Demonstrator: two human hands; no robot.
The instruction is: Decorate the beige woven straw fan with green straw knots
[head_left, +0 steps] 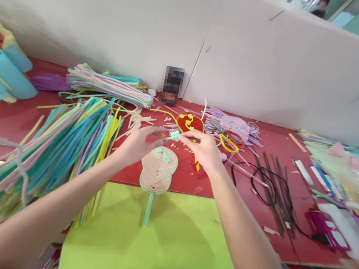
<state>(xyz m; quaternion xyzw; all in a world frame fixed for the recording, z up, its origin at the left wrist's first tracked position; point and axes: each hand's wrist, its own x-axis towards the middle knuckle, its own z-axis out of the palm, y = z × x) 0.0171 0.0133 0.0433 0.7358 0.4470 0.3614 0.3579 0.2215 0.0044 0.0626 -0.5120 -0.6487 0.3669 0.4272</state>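
Observation:
Between my two hands is a small mint-green flower of pipe cleaner (175, 135). My left hand (144, 141) pinches it from the left, fingers closed. From the other side, my right hand (201, 146) grips it between thumb and forefinger. Just below lies a beige fan (157, 173) shaped from pipe cleaner, edged in mint green, with a mint handle pointing toward me. Mint trim sits at the fan's top. The handle rests on a lime-green mat (169, 238). Behind my right hand lies a red piece with yellow flowers (191, 123).
Bundled pipe cleaners (55, 155) cover the table's left; another bundle (108, 86) lies behind. Scissors with yellow and red handles (229, 143) lie beyond my right hand. Black cable (254, 183), dark thin rods (274, 194) and a purple power strip (330, 229) are rightward. A white partition (267, 62) stands behind.

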